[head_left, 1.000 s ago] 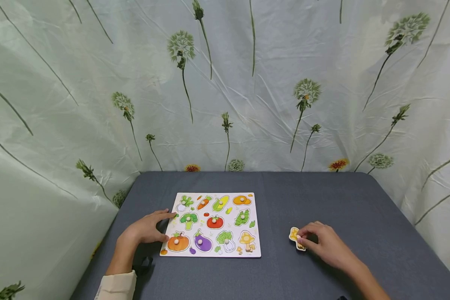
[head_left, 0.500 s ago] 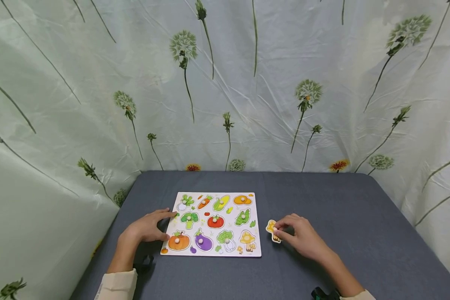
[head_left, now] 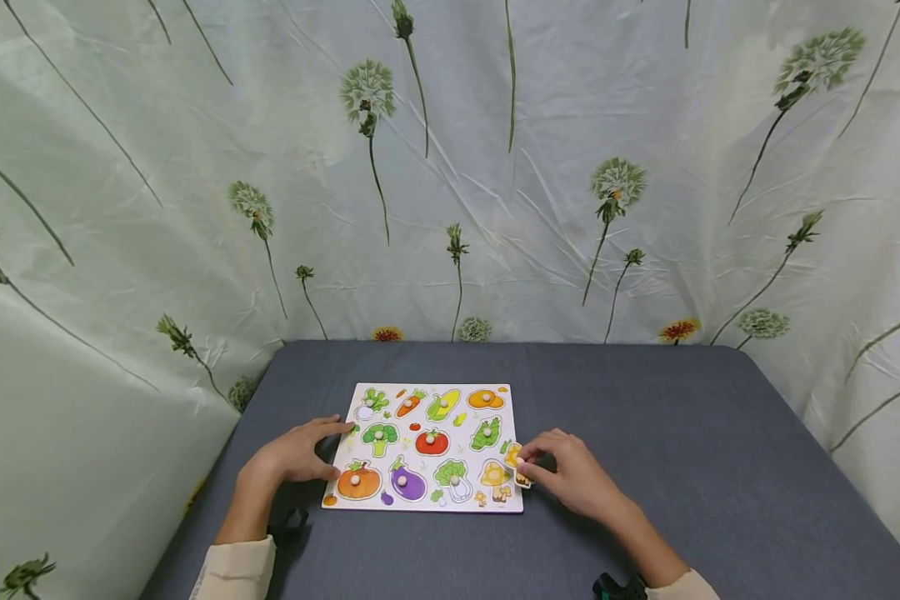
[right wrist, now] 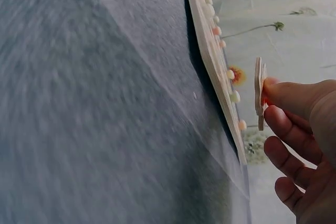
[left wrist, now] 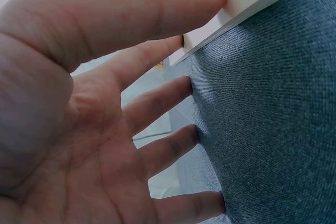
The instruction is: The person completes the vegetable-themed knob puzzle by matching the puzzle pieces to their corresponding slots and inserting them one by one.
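Note:
A white puzzle board (head_left: pixel 450 504) with knobbed vegetable pieces lies flat on the table. My left hand (head_left: pixel 297 452) rests at its left edge, thumb and index fingertip touching the board and the other fingers (left wrist: pixel 163 98) spread down onto the cloth. My right hand (head_left: pixel 573 472) pinches a mushroom puzzle piece (head_left: pixel 513 455) by its knob, over the board's right edge. In the right wrist view the piece (right wrist: pixel 260 93) is seen edge-on, held above the board. The printed mushroom spot (head_left: pixel 494 476) at the lower right of the board has no knob.
Dark grey cloth covers the table (head_left: pixel 645 400). A curtain (head_left: pixel 525 208) with dandelion prints hangs behind it and on the left. Knobs stand up from the seated pieces, such as the tomato (head_left: pixel 431 442) and eggplant (head_left: pixel 407 483).
My right hand has carried the mushroom piece leftward from the right part of the table to the board's right edge. The left hand and the board have stayed in place.

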### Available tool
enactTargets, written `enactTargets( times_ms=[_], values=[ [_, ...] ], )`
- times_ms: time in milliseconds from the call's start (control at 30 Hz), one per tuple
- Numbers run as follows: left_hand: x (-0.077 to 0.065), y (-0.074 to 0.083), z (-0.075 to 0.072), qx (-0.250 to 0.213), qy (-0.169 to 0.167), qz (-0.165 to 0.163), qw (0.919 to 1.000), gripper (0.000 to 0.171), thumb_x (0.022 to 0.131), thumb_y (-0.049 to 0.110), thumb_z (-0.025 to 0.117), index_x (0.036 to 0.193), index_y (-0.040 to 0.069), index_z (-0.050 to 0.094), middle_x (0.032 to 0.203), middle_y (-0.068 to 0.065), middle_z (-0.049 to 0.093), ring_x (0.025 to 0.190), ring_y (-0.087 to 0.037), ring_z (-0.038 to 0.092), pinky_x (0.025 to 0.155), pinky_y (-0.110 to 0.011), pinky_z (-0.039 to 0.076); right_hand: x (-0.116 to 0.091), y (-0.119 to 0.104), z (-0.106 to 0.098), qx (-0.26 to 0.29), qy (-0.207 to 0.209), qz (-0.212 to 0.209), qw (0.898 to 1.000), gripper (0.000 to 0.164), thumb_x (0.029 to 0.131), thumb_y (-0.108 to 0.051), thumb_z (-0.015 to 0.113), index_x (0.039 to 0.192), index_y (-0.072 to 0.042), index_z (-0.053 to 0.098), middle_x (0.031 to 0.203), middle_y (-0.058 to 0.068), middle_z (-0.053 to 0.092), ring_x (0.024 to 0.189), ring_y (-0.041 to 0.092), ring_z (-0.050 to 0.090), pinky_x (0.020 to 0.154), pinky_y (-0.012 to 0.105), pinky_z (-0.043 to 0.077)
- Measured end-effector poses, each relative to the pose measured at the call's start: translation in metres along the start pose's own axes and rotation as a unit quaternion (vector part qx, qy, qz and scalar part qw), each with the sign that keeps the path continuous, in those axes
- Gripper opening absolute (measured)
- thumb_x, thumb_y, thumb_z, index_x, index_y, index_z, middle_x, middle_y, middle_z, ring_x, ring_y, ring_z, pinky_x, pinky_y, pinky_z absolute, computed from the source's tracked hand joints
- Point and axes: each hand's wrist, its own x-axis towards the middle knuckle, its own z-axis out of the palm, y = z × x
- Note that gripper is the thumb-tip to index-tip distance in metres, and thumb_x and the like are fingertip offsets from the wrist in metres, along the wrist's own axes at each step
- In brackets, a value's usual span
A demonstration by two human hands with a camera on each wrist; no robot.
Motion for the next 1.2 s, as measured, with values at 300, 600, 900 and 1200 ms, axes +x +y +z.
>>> enactTargets(
  times_ms=[300, 600, 900, 1200],
  values=[
    [0.000, 0.000, -0.001, -0.006, -0.003, -0.003, 1.0000, 0.083, 0.077, 0.027, 0.090, 0.151, 0.017, 0.054, 0.164, -0.022, 0.035, 0.148, -0.057, 0.027, 0.109, -0.075, 0.031, 0.004, -0.008, 0.019, -0.004, -0.014, -0.004, 1.000, 0.008, 0.088, -0.024, 0.083, 0.093, -0.027, 0.078, 0.085, -0.025, 0.067, 0.086, 0.000, 0.058, 0.082, 0.030, 0.047],
    [0.001, -0.002, 0.001, -0.003, -0.004, -0.004, 1.0000, 0.083, 0.077, 0.026, 0.089, 0.152, 0.017, 0.053, 0.164, -0.021, 0.035, 0.148, -0.058, 0.026, 0.109, -0.075, 0.030, 0.007, -0.014, 0.031, -0.001, -0.023, -0.016, 1.000, 0.006, 0.087, -0.026, 0.083, 0.091, -0.027, 0.078, 0.083, -0.021, 0.066, 0.082, 0.002, 0.057, 0.077, 0.027, 0.044],
    [0.002, -0.001, 0.000, -0.001, -0.001, 0.002, 1.0000, 0.082, 0.077, 0.025, 0.089, 0.151, 0.017, 0.054, 0.163, -0.022, 0.036, 0.148, -0.057, 0.028, 0.109, -0.075, 0.031, 0.007, -0.015, 0.033, -0.013, -0.031, -0.012, 0.999, 0.008, 0.086, -0.023, 0.084, 0.090, -0.025, 0.078, 0.083, -0.021, 0.065, 0.082, 0.001, 0.056, 0.076, 0.026, 0.043],
    [0.001, -0.001, -0.001, -0.004, -0.004, 0.001, 1.0000, 0.082, 0.077, 0.024, 0.089, 0.151, 0.016, 0.054, 0.164, -0.023, 0.035, 0.148, -0.057, 0.027, 0.110, -0.075, 0.030, 0.005, -0.016, 0.033, -0.024, -0.029, -0.012, 0.999, 0.007, 0.086, -0.022, 0.084, 0.089, -0.023, 0.078, 0.079, -0.022, 0.063, 0.080, 0.003, 0.055, 0.073, 0.025, 0.043]
  ],
)
